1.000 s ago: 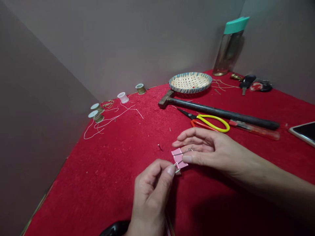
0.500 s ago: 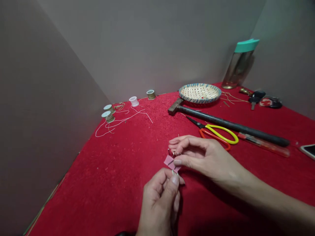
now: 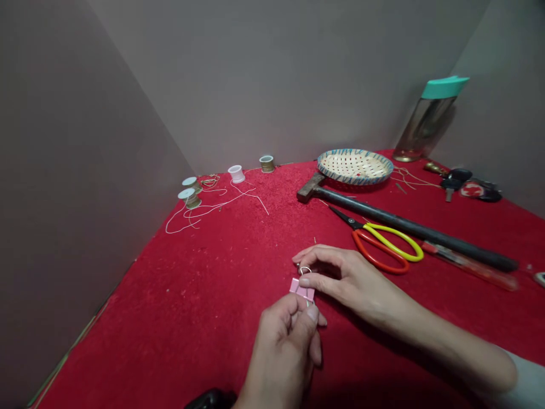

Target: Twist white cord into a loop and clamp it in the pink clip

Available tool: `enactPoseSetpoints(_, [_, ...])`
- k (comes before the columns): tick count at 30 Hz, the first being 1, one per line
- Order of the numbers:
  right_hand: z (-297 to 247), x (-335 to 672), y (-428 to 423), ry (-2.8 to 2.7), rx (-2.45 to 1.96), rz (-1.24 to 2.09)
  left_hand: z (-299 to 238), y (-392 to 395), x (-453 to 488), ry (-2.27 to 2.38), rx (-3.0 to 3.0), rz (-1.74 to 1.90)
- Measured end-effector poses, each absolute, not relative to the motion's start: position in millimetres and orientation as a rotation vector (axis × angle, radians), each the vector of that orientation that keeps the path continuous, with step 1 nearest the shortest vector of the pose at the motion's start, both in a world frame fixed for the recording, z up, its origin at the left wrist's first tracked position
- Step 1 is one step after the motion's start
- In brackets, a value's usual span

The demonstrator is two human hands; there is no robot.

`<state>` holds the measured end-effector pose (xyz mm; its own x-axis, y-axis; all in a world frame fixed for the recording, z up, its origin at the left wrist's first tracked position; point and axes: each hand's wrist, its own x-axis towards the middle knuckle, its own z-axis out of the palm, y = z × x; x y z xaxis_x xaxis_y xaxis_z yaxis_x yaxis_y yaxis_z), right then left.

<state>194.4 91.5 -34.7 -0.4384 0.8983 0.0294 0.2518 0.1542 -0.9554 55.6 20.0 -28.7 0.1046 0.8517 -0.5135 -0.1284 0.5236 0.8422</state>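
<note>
A small pink binder clip point(image 3: 302, 290) with silver wire handles sits between both hands, low over the red cloth. My left hand point(image 3: 286, 346) comes up from the bottom edge and pinches the clip's near wire handle between thumb and forefinger. My right hand point(image 3: 344, 279) reaches in from the right, its curled fingers pinching the far wire loop at the top of the clip.
Red cloth table point(image 3: 204, 295) set in a grey-walled corner. Behind the hands lie yellow-and-orange scissors point(image 3: 383, 245), a long hammer point(image 3: 404, 226), a woven dish point(image 3: 355, 165), a clear pen point(image 3: 468, 264). Thread spools point(image 3: 189, 196) and loose thread at left; bottle point(image 3: 428, 120) and keys point(image 3: 464, 184) at back right.
The view has shifted, so the table items sit lower and further right. My right fingers have curled from flat onto the clip's top loop; the clip has turned and sits closer to my left hand.
</note>
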Motion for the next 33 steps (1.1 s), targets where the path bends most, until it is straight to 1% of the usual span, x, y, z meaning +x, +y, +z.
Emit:
enactPoseSetpoints(15, [-27, 199, 74, -1.702, -0.975, 1.266, -32, 14, 54, 1.264, 0.932, 0.807])
enactPoseSetpoints(22, [-23, 193, 75, -1.681, -0.938, 1.188, -30, 22, 55, 1.294, 0.818, 0.836])
enactPoseSetpoints(33, [-36, 191, 80, -1.795, -1.168, 1.163, -24, 21, 54, 1.266, 0.749, 0.769])
